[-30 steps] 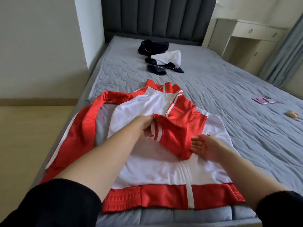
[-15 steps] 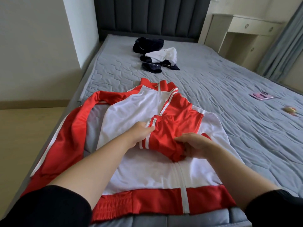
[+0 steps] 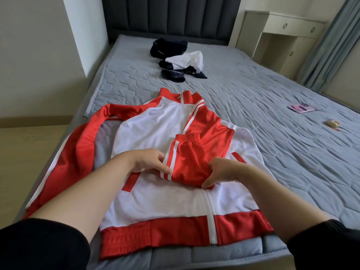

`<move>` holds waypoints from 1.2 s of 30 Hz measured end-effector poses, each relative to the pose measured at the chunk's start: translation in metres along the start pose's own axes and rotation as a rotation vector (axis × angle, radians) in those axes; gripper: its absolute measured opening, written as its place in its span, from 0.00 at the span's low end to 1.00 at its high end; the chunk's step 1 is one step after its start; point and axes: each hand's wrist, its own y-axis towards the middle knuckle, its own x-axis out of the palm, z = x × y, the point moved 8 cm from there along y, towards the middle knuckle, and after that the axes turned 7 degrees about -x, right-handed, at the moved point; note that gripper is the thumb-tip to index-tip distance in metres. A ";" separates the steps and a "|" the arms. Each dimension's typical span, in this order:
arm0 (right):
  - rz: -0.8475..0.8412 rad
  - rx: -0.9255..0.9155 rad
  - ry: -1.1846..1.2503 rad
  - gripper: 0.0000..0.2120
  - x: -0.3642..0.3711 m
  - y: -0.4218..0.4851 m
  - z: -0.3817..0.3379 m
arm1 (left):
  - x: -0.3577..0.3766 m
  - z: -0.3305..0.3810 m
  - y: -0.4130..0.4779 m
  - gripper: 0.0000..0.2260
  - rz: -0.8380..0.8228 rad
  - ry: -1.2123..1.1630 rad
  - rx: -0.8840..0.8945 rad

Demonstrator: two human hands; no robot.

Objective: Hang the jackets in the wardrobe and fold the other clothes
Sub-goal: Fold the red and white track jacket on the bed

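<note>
Red and white jacket (image 3: 155,133): flat on the mattress (image 3: 272,133) at the near end of the bed, front up, collar pointing away, red hem band at the near edge. White zip runs down the middle. 2 red pocket slits on the white body.

Folded sleeve (image 3: 194,158): the one on the person's right side, laid across the chest and doubled back, with its ribbed cuff (image 3: 188,137) lying near the zip. 2 white stripes along its edge.

Left hand (image 3: 152,162): thumb and fingers pinch the striped edge of the folded sleeve.
Right hand (image 3: 220,172): fingers curled round the sleeve's near fold, gripping it. The hands are near each other, not touching, with the sleeve between them.

Other sleeve (image 3: 78,152): spread out to the left, draped towards the bed's side edge.

Brand or lettering: cannot tell from this view.

Around:
- Pile of navy and white clothes (image 3: 175,59) further up the mattress, near the dark padded headboard (image 3: 171,14), well apart from the jacket.
- Flat pink item (image 3: 301,109) and a small yellowish thing (image 3: 333,123) on the mattress to the right; too small to identify.
- Cream desk with drawers (image 3: 288,26) beside the headboard, grey curtain (image 3: 331,45) to its right.
- Wooden floor (image 3: 29,149) on the left.
- Black sleeves (image 3: 39,244) of the person cover the lower corners of the view.
</note>
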 end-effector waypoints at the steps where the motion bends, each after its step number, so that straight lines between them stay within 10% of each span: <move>1: 0.021 -0.016 0.027 0.17 -0.002 -0.001 -0.001 | -0.001 -0.001 -0.001 0.05 -0.009 -0.027 -0.002; 8: -0.149 0.200 0.606 0.25 0.014 -0.012 0.021 | -0.010 -0.002 -0.001 0.07 0.161 0.054 -0.017; 14: 0.294 0.184 0.583 0.17 -0.003 0.012 0.019 | -0.012 -0.012 0.002 0.10 0.312 0.161 -0.171; 18: 0.512 0.239 0.629 0.19 -0.018 0.013 0.039 | 0.021 -0.020 0.002 0.12 0.011 0.116 -0.264; 22: 0.346 0.218 0.891 0.10 -0.004 0.012 0.040 | 0.023 -0.020 0.003 0.18 0.010 0.041 -0.283; 29: -0.261 0.043 0.922 0.05 0.036 0.004 0.003 | -0.029 0.004 0.004 0.08 0.556 -0.170 0.022; 36: 0.263 0.163 1.347 0.11 0.012 0.028 0.016 | -0.012 0.025 0.007 0.09 0.450 -0.062 0.162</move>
